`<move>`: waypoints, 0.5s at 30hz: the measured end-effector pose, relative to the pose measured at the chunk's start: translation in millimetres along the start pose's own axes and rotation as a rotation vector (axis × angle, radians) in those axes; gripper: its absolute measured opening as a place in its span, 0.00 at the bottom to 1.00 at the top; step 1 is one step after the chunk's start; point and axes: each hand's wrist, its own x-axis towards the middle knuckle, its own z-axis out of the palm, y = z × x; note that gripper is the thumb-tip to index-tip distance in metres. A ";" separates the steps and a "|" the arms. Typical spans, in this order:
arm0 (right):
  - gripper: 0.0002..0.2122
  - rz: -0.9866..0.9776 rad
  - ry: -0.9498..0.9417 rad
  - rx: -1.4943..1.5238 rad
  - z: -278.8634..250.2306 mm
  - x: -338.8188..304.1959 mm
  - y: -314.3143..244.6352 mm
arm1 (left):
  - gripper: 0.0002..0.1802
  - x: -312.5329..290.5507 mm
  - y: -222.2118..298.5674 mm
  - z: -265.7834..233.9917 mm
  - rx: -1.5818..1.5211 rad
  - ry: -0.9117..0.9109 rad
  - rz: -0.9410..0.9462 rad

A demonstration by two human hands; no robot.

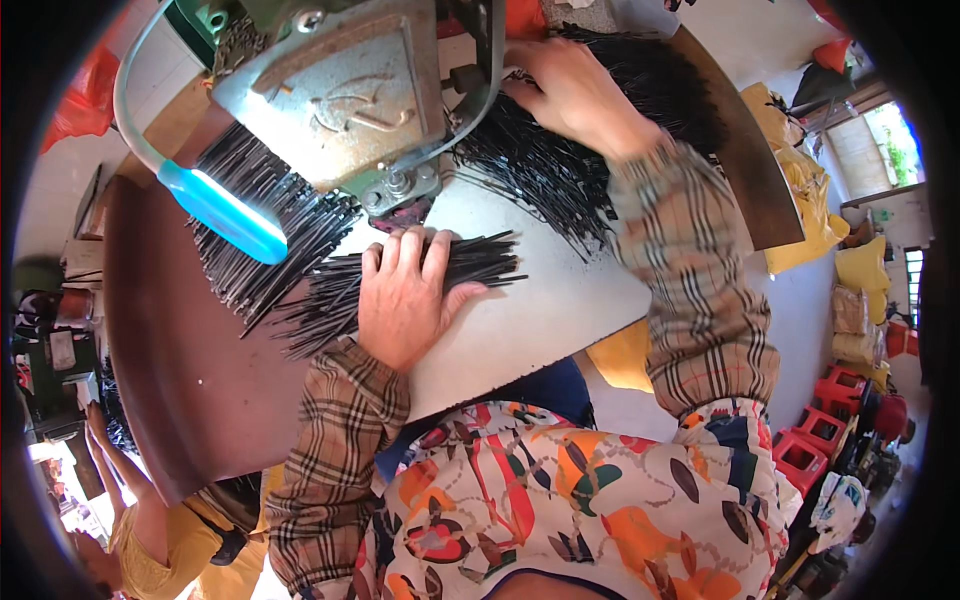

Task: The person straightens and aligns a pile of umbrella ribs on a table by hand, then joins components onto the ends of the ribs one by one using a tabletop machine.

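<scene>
A bundle of thin black rods [480, 262] lies on the pale metal work plate, just below the head of a machine [330, 110]. My left hand [405, 300] is laid over this bundle, its fingers curled across the rods and its thumb along the near side. Farther up, my right hand [570, 95] reaches to the right side of the machine head with bent fingers. Its fingertips are partly hidden there, and what they pinch is too small to make out. A large pile of black rods [555, 170] spreads beneath my right wrist.
Another stack of black rods [260, 230] lies left of the machine. A blue-ended lamp [225, 215] on a bent neck hangs over it. The brown tabletop [190, 400] curves up at its left edge. A person in yellow [165, 540] is at lower left; red stools [820, 430] stand right.
</scene>
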 end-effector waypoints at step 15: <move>0.16 0.581 0.204 0.103 -3.2 -186.7 -102.0 | 0.34 -5.9 -2.5 12.8 -0.012 0.036 0.024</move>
